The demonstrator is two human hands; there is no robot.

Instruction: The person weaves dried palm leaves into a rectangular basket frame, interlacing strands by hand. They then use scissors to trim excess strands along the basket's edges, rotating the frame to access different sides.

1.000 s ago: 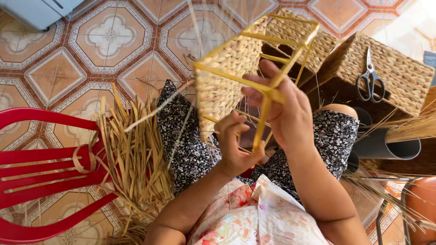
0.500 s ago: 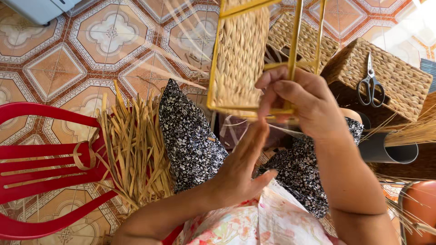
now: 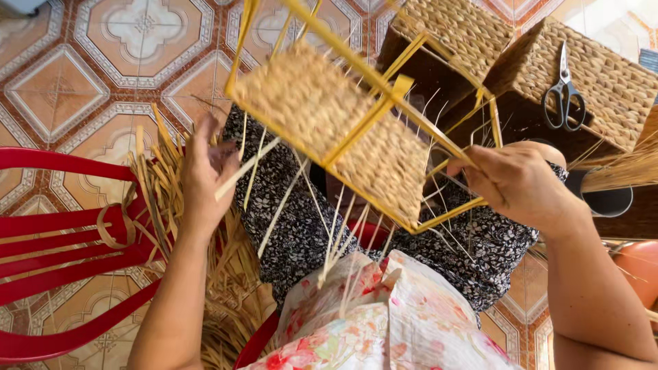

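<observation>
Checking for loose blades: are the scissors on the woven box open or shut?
Shut: the scissors lie flat on the woven box, blades together, handles side by side.

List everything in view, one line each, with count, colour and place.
Half-woven basket: one, tan weave on yellow frame, centre, held up.
Loose straw strands: one bundle, pale tan, on the chair at left.
Plastic chair: one, red, lower left.
Finished woven baskets: two, brown, upper right.
Scissors: one pair, grey, on the right basket.
Tiled floor: patterned orange and white.
Left hand: pinching a strand.
Right hand: gripping the frame.
</observation>
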